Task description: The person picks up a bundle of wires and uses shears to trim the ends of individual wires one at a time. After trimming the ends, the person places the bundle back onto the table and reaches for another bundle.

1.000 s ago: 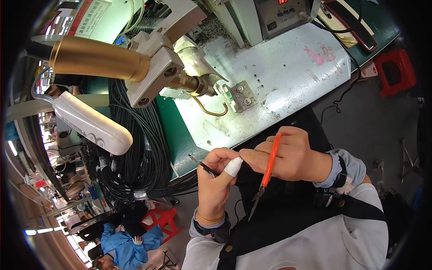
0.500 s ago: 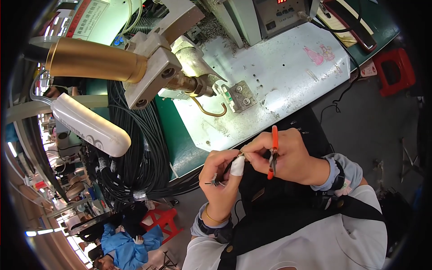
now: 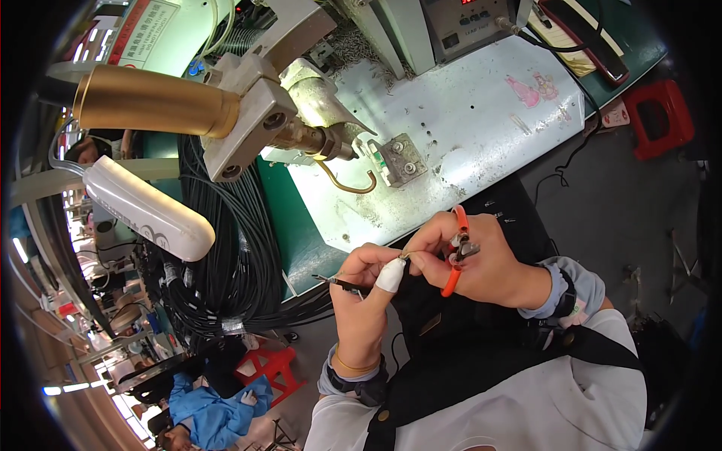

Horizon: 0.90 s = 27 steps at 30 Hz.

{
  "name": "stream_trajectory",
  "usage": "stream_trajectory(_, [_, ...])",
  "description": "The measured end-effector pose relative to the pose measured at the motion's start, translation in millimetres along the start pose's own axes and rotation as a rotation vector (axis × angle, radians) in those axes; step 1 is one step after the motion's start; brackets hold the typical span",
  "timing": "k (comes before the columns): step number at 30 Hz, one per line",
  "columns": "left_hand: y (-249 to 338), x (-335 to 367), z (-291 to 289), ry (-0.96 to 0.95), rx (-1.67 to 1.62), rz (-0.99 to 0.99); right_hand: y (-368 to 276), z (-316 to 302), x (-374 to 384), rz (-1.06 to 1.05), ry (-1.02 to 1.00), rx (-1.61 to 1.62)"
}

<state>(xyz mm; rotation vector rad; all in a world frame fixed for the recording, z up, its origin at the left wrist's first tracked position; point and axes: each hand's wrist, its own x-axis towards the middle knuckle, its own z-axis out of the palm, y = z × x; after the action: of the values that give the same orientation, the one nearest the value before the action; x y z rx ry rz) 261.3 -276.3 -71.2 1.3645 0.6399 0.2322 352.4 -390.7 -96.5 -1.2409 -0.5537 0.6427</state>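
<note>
My left hand (image 3: 357, 308), a white cover on its thumb, is closed on a thin black cable. One end of that cable (image 3: 342, 283), with a stripped, greyish tip, sticks out to the left between the fingers. Against it, my right hand (image 3: 489, 259) pinches fine wires (image 3: 404, 256) at the left thumb and fingertips. Small pliers with orange handles (image 3: 451, 283) are tucked in the right hand, their jaws across the fingers. Both hands are over my dark apron, just off the near edge of a white metal plate (image 3: 459, 113).
Above the plate stands a machine with a brass-coloured cylinder (image 3: 158, 101), a bent copper tube (image 3: 350, 187) and a small metal fixture (image 3: 407, 163). A white lamp (image 3: 150, 210) and a black cable bundle (image 3: 233, 282) are left. Red stools (image 3: 660, 120) and a person in blue (image 3: 214, 413) are farther off.
My left hand has turned, so the cable end points farther out to the left and up. The pliers have tilted in my right hand, their handles spread wider. The fingertips stay together.
</note>
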Motion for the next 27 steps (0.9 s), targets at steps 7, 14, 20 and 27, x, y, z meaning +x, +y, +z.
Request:
stream_trajectory(7, [-2.2,-0.3,-5.0,-0.006,-0.027,0.044,-11.6,-9.0,0.0,0.028,-0.064,-0.252])
stream_trajectory(14, [-5.7,-3.0,-9.0,0.042,0.045,0.281,-6.1,-9.6,-5.5,-0.06,-0.125,-0.898])
stream_trajectory(20, [-1.8,-3.7,3.2,0.124,0.104,0.338,-4.8,-6.6,-6.2,-0.028,-0.136,-0.948])
stream_trajectory(27, [0.3,3.0,-6.4,0.05,0.125,0.337,5.9,-7.2,-6.0,-0.021,-0.141,-0.909])
